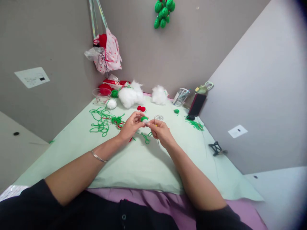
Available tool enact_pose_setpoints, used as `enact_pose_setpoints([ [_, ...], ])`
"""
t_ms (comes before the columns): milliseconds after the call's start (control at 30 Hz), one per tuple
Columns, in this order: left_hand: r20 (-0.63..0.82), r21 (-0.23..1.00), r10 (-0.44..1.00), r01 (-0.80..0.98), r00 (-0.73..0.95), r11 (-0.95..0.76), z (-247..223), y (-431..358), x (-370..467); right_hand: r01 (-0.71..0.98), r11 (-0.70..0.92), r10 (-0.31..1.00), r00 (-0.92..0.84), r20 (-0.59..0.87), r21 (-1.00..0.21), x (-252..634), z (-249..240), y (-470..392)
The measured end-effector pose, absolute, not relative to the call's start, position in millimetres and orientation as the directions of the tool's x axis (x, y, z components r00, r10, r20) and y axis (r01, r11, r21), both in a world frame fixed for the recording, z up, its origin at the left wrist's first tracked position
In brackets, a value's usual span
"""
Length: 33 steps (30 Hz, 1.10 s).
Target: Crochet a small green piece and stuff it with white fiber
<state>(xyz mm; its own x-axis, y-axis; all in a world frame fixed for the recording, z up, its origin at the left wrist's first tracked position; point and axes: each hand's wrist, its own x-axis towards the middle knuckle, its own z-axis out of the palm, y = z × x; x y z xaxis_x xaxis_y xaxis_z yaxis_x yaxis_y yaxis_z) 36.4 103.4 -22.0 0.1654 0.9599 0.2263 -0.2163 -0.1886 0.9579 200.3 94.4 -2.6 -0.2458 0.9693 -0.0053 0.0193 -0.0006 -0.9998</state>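
Note:
My left hand (130, 125) is closed around a small green crocheted piece (144, 118), with white stuffing (145, 121) showing at its lower edge. Fingertips of my right hand (161, 130) meet the piece there and pinch at the white part. A thin crochet hook (158, 143) with a yellowish grip also sits in my right hand, pointing down toward the table. Below the hands lies a loop of green yarn (145, 138). Just beyond them is a small red crocheted piece (141, 108).
Tangled green yarn (99, 123) spreads at the left. Along the back are a clear tub (101, 99), fluffy white filling (130, 95) and a pen cup (180, 97). A phone (198, 104) leans against a bottle at right, above green yarn scraps (197, 125) and a black stand (217, 149).

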Motion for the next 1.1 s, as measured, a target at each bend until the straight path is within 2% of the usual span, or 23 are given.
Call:
enact_pose_setpoints([
  [200, 0.199, 0.96, 0.955, -0.24, 0.221, -0.145, -22.7, 107.7, 33.2, 0.17, 0.164, 0.976, -0.171, 0.135, -0.972, 203.9, -1.5, 94.9],
  [367, 0.201, 0.961, 0.961, -0.227, 0.19, -0.156, -28.0, 111.0, 35.1, 0.231, 0.194, 0.964, -0.225, 0.142, -0.953, 200.0, 4.3, 85.1],
  [533, 0.225, 0.961, 0.967, -0.193, 0.121, -0.199, -34.0, 111.7, 38.4, 0.368, 0.336, 0.926, -0.298, 0.232, -0.867, 191.1, 3.3, 75.9],
  [667, 0.242, 0.959, 0.966, -0.173, 0.096, -0.223, -35.6, 114.3, 35.6, 0.456, 0.348, 0.914, -0.359, 0.189, -0.819, 197.6, 3.6, 79.3],
  [767, 0.252, 0.958, 0.967, -0.152, 0.049, -0.242, -35.2, 117.0, 31.3, 0.506, 0.371, 0.925, -0.278, 0.26, -0.779, 211.0, 7.6, 85.0],
  [833, 0.258, 0.958, 0.966, -0.135, 0.033, -0.252, -35.0, 118.0, 29.5, 0.474, 0.358, 0.933, -0.222, 0.284, -0.804, 218.3, 10.9, 87.2],
  [900, 0.267, 0.959, 0.963, -0.112, 0.034, -0.262, -35.2, 117.8, 29.2, 0.366, 0.285, 0.941, -0.283, 0.186, -0.886, 221.0, 13.8, 87.0],
  [967, 0.276, 0.958, 0.96, -0.088, 0.041, -0.271, -35.7, 116.6, 29.8, 0.244, 0.148, 0.909, -0.415, 0.035, -0.958, 218.8, 15.8, 84.7],
  [1033, 0.28, 0.959, 0.958, -0.073, 0.057, -0.275, -36.3, 114.7, 30.6, 0.168, 0.023, 0.852, -0.519, -0.068, -0.985, 213.5, 16.5, 82.2],
  [1100, 0.28, 0.959, 0.956, -0.067, 0.087, -0.275, -36.4, 112.5, 31.4, 0.124, -0.048, 0.825, -0.554, -0.109, -0.991, 207.7, 15.5, 81.3],
])
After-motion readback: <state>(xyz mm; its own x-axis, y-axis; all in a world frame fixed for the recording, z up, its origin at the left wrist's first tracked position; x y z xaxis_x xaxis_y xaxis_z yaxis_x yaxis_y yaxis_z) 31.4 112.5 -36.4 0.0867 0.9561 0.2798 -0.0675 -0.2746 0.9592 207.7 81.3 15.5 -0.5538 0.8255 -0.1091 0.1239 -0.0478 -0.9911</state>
